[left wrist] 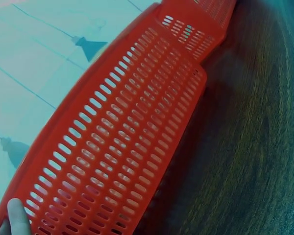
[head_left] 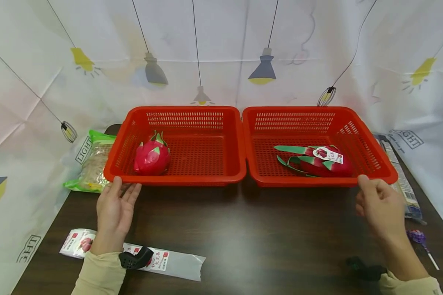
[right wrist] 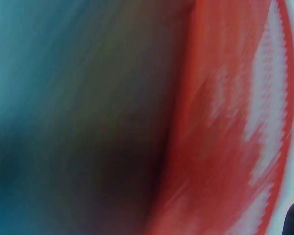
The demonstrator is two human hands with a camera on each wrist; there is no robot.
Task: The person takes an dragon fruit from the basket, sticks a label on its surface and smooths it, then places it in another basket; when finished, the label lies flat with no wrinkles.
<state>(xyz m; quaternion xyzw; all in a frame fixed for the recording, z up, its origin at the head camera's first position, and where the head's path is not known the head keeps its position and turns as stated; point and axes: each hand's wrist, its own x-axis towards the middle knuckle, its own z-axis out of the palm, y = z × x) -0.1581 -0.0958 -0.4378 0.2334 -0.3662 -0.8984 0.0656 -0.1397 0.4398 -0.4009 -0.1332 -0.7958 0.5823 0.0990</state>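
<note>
My left hand (head_left: 117, 207) is at the near left corner of the left red plastic basket (head_left: 197, 179), thumb and fingers gripping its rim. In the left wrist view one fingertip lies against the slotted wall of that basket (left wrist: 132, 122). A pink dragon fruit (head_left: 153, 157) sits in its left part. My right hand (head_left: 380, 203), fingers curled, has its thumb at the near rim of the right red basket (head_left: 306, 181); whether it grips is unclear. A dragon fruit with long green scales and a label (head_left: 328, 155) lies inside. The right wrist view is heavily blurred.
A green-edged bag (head_left: 96, 164) lies left of the baskets. A strip of printed labels (head_left: 170, 262) is on the dark table (head_left: 251, 237). On the right lie a flat package (head_left: 404, 184) and a purple-wrapped lollipop (head_left: 418, 237). A printed cloth (head_left: 221, 53) hangs behind.
</note>
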